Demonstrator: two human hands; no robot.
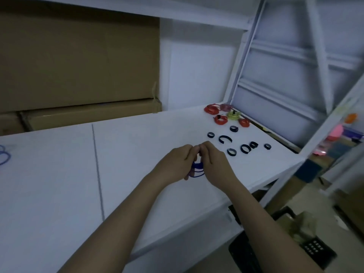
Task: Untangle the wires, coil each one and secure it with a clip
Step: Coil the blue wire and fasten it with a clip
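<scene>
both hands meet just above the white table, and between them sits a small blue wire, already gathered into loops. the left hand curls around the bundle from the left and the right hand pinches it from the right, fingertips of both touching at the top; whether a clip is already in those fingers is hidden. this looks like the securing step for this coil: the loops seem formed and need binding. the next move likely calls for keeping one hand clamped on the loops so they do not spring apart while the other wraps a strap round them. just beyond the hands lie the loose black clips, scattered as small rings and one open c-shape. farther back near the table's far right corner sit the finished coils, red, yellow-green and a purplish one. at the far left edge another blue wire lies uncoiled.
</scene>
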